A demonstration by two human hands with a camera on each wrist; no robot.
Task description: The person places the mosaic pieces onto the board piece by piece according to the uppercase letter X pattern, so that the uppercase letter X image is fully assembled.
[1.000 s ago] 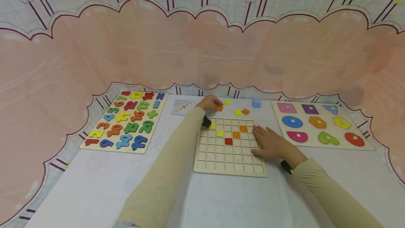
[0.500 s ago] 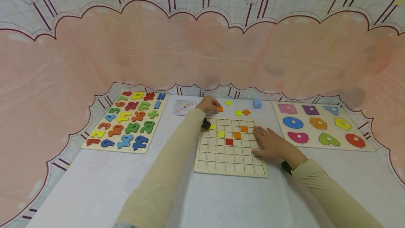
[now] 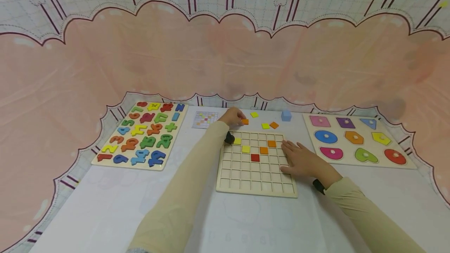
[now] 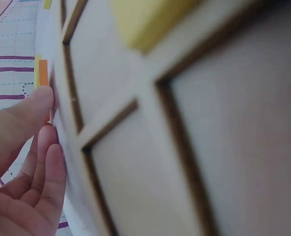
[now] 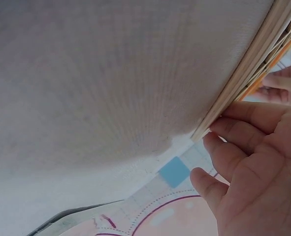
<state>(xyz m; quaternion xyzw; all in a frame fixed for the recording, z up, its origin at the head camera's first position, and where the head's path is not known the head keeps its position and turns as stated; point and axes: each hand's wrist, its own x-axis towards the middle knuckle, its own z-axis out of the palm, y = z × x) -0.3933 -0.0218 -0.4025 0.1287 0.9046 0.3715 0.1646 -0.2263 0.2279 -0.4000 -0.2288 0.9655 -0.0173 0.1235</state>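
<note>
Behind the gridded wooden board [image 3: 256,175], my left hand [image 3: 232,116] pinches an orange square tile [image 3: 245,122] between thumb and fingers, low over the table. The left wrist view shows the same orange tile [image 4: 44,71] edge-on past the thumb tip. My right hand [image 3: 301,161] rests with fingers spread on the board's right edge. Set in the grid are a red tile [image 3: 254,157], two orange ones and two yellow ones. Behind the board lie two loose yellow tiles, one of them a yellow tile [image 3: 265,126] beside another orange tile [image 3: 274,125].
A pattern card [image 3: 204,120] lies left of my left hand. A blue cube [image 3: 286,115] stands at the back. A number puzzle board [image 3: 165,160] is at the left, a shape puzzle board [image 3: 339,147] at the right. A patterned cloth [image 3: 225,61] rises behind the table.
The view has shifted slightly. My left hand stays at the orange tile with barely any movement, and my right hand stays on the board's edge.
</note>
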